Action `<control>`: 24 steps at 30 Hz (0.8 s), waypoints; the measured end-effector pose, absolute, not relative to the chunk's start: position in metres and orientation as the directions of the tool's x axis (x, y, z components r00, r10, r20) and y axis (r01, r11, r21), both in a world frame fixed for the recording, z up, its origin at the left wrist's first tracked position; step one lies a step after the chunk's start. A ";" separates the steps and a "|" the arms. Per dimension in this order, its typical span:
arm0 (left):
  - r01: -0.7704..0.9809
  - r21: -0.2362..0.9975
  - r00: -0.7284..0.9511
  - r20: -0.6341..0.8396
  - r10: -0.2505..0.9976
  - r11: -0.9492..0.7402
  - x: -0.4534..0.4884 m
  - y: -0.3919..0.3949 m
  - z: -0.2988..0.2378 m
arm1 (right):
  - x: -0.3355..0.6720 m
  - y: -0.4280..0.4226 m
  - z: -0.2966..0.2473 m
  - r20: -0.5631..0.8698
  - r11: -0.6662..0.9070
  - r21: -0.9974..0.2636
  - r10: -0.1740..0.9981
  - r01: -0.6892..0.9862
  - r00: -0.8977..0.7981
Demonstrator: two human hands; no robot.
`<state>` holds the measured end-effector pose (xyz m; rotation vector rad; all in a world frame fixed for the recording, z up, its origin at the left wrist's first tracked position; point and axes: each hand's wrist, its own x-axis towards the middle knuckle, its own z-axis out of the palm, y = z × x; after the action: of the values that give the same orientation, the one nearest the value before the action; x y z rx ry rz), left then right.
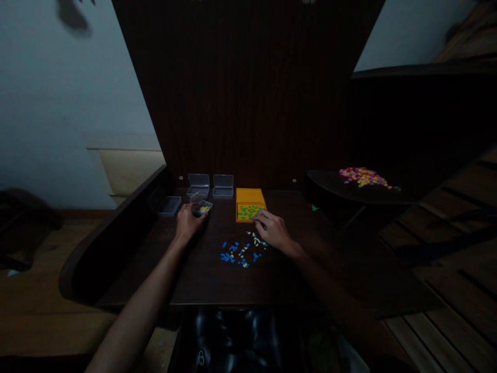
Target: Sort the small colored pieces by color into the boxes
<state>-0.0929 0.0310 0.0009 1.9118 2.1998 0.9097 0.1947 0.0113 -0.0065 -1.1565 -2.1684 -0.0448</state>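
Observation:
My left hand (188,223) is closed around a small clear plastic box (206,205) with its lid up and yellow pieces (204,210) inside. At the front right corner of an open yellow box (250,195), my right hand (272,229) has its fingers bent together; whatever lies between the fingertips, if anything, is too small to make out. Green pieces (248,211) are spread over the floor of that yellow box. Just below it on the table lie loose blue pieces (227,257) and pale cream pieces (257,240).
Two open clear boxes (223,194) stand along the back panel, and another clear box (170,206) sits farther left. On the right-hand shelf is a heap of pink, yellow and orange pieces (363,176). A small green item (313,207) lies right of the yellow box.

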 end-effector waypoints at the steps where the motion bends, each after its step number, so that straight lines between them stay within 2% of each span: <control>1: 0.879 0.475 -0.215 0.303 0.928 0.049 -0.093 0.031 0.000 | 0.195 0.011 -0.006 0.574 0.601 -0.269 0.728 0.752 -0.376; 6: 0.909 0.415 -0.185 0.290 0.939 0.051 -0.089 0.031 -0.006 | 0.198 0.012 -0.004 0.567 0.579 -0.255 0.738 0.774 -0.365; 10: 0.932 0.362 -0.149 0.336 0.930 0.019 -0.090 0.033 -0.010 | 0.203 0.016 -0.004 0.569 0.570 -0.248 0.740 0.783 -0.359; 24: 0.934 0.333 -0.258 0.372 0.892 0.131 -0.111 0.032 -0.007 | 0.215 0.031 -0.015 0.604 0.569 -0.267 0.728 0.778 -0.325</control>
<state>-0.1110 0.0316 -0.0065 1.9613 2.4225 0.8243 0.2153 0.0312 -0.0155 -1.1981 -2.1055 -0.0917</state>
